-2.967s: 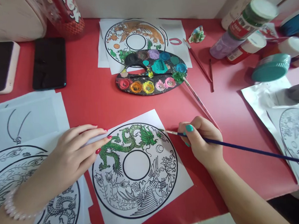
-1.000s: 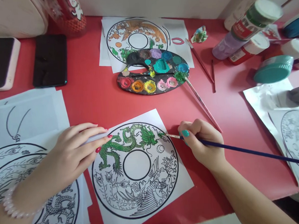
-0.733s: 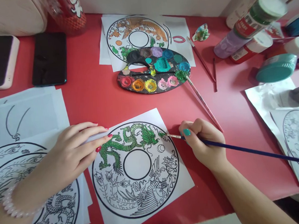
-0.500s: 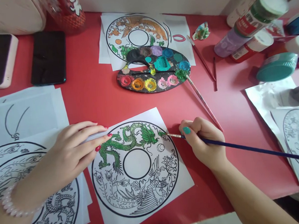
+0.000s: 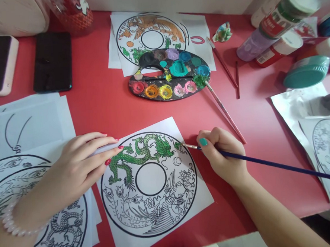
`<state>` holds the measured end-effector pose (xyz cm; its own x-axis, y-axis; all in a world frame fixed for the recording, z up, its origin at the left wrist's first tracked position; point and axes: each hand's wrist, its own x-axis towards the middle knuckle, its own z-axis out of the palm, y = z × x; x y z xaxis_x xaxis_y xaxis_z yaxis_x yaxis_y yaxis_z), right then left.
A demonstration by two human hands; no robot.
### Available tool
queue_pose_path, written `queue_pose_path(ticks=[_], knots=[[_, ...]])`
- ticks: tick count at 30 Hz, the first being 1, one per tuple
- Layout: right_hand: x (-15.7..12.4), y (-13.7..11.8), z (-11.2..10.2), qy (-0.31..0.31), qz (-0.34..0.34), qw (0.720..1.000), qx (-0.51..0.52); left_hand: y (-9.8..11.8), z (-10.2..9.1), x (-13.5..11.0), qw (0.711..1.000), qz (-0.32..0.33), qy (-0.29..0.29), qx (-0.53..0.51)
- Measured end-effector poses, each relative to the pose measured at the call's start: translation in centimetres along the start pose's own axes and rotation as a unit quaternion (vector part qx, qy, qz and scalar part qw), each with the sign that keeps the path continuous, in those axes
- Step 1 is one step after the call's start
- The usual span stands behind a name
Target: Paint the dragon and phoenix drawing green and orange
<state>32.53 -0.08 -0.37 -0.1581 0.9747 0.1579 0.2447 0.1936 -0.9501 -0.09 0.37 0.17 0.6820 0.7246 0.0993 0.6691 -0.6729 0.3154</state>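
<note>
My right hand (image 5: pixel 221 153) pinches a dark blue paintbrush (image 5: pixel 257 162), its tip touching the small cloud-like figure at the printed ring's upper right. The drawing sheet (image 5: pixel 119 245) shows a dragon (image 5: pixel 140 154) painted green and a phoenix (image 5: pixel 170 209) left as black outline. My left hand (image 5: pixel 86 162) lies with outstretched fingers on the sheet's left edge, fingertips beside the dragon. A pale edge, perhaps of paper, shows between its fingers. Beyond the sheet sits a black paint palette (image 5: pixel 157 82) with several coloured wells. A second brush (image 5: pixel 222 107) leans with its bristles in the green well.
A partly coloured sheet (image 5: pixel 114 48) lies under the palette. Two thin brushes (image 5: pixel 225 67) (image 5: pixel 238 85) rest on the red table (image 5: pixel 102 108). Paint bottles (image 5: pixel 276 23) crowd the right. A black phone (image 5: pixel 52 63) and more printed sheets (image 5: pixel 50 119) are at left.
The brush tip and my right hand have shifted slightly up and left at the small figure. My left hand stays on the sheet.
</note>
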Motion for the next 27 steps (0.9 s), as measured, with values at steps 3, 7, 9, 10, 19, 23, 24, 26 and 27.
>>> queue_pose_path(ticks=[3, 7, 9, 10, 19, 23, 24, 26, 27], knots=[[-0.08, 0.07, -0.04, 0.0, 0.006, 1.0, 0.001, -0.02, -0.01, -0.05, 1.0, 0.002, -0.006, 0.004], [-0.07, -0.02, -0.06, 0.003, 0.005, 1.0, -0.004, -0.08, -0.02, -0.08, 1.0, 0.004, -0.01, 0.008], [-0.04, -0.08, -0.04, -0.002, 0.003, 1.0, -0.007, -0.11, -0.03, -0.08, 1.0, 0.008, -0.007, 0.009], [-0.03, -0.1, -0.03, -0.004, 0.004, 1.0, -0.006, -0.13, -0.03, -0.08, 1.0, 0.009, -0.006, 0.009], [0.07, -0.05, -0.01, 0.001, 0.004, 1.0, -0.004, -0.04, 0.0, -0.13, 1.0, 0.006, -0.008, 0.006], [0.05, -0.03, -0.01, 0.009, 0.013, 1.0, 0.007, -0.03, -0.05, -0.1, 1.0, 0.005, -0.005, 0.009], [0.03, -0.02, -0.01, 0.013, 0.016, 1.0, 0.008, -0.03, -0.04, -0.07, 1.0, 0.005, -0.004, 0.011], [-0.01, 0.0, -0.03, 0.015, 0.017, 1.0, 0.006, -0.03, -0.01, -0.02, 1.0, 0.005, -0.001, 0.014], [-0.02, 0.01, -0.05, 0.013, 0.017, 1.0, 0.005, -0.03, 0.01, 0.0, 1.0, 0.005, 0.0, 0.015]])
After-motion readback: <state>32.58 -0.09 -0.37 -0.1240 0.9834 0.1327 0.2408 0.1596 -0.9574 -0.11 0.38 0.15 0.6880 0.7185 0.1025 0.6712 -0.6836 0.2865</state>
